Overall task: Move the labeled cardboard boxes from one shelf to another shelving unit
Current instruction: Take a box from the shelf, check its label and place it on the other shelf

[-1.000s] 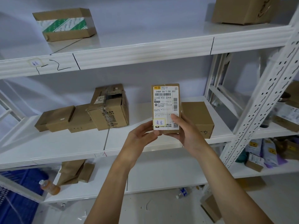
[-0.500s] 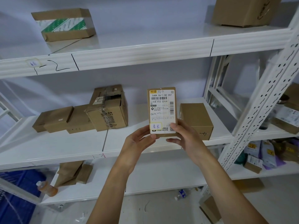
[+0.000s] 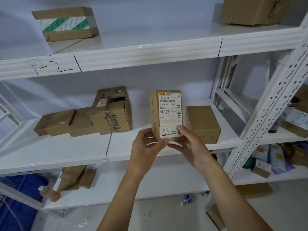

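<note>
I hold a small labeled cardboard box (image 3: 166, 112) upright in front of the middle shelf (image 3: 66, 152). Its white shipping label faces me, and handwriting runs down its left side. My left hand (image 3: 146, 144) grips its lower left corner. My right hand (image 3: 188, 144) grips its lower right edge and bottom. Just right of it on the shelf stands a plain brown box (image 3: 204, 124) with writing on its front.
A taped box (image 3: 111, 114) and flat boxes (image 3: 56, 121) lie at the middle shelf's left. The top shelf (image 3: 150, 54) carries a green-striped box (image 3: 66, 24) and a large box (image 3: 253, 10). A perforated white upright (image 3: 270, 110) and another unit with parcels stand at right.
The box has shifted slightly left and turned, so its handwritten left side now shows. Both hands stayed on its lower end.
</note>
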The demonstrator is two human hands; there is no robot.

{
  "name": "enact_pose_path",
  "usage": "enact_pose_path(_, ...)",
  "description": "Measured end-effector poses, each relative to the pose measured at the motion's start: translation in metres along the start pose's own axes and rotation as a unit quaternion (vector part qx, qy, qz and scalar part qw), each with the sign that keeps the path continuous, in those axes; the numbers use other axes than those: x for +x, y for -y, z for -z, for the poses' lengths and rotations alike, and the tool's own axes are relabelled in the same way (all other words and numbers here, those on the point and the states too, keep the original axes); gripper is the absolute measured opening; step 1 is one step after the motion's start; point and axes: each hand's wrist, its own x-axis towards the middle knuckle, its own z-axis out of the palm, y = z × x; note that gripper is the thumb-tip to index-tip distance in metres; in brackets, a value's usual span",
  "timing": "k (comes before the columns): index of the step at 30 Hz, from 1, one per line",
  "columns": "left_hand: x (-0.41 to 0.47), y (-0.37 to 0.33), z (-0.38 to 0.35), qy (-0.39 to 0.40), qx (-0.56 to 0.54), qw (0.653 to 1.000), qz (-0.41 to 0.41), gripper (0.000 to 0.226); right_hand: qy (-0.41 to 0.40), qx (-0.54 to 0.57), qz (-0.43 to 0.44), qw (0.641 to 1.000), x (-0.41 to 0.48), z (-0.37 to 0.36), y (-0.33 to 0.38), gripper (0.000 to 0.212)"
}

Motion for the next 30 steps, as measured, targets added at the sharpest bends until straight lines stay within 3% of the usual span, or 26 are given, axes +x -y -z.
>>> enact_pose_path(5,-0.008,0.002,-0.008,-0.032,0.021,0.999,-0.03,0.056,-0.005,0.029,-0.009,1.0,0.003,0.003,-0.009,0.035)
enact_pose_path(8,-0.007,0.004,-0.007,-0.03,0.002,0.999,-0.02,0.048,-0.006,0.011,-0.002,1.0,0.003,0.003,-0.009,0.037)
enact_pose_path(11,-0.004,0.004,-0.004,-0.01,-0.05,0.999,0.004,0.037,-0.019,-0.037,0.02,0.999,0.001,-0.001,-0.008,0.04)
enact_pose_path(17,-0.002,0.009,0.006,0.065,-0.133,0.988,0.047,0.041,-0.059,-0.121,0.069,0.988,-0.006,-0.012,-0.017,0.057)
enact_pose_path(23,0.0,0.017,0.008,0.094,-0.209,0.966,0.116,0.043,-0.144,-0.164,0.107,0.97,-0.005,-0.024,-0.029,0.051)
enact_pose_path(30,0.003,0.025,0.014,0.135,-0.272,0.943,0.138,0.044,-0.144,-0.208,0.156,0.955,-0.009,-0.033,-0.036,0.067)
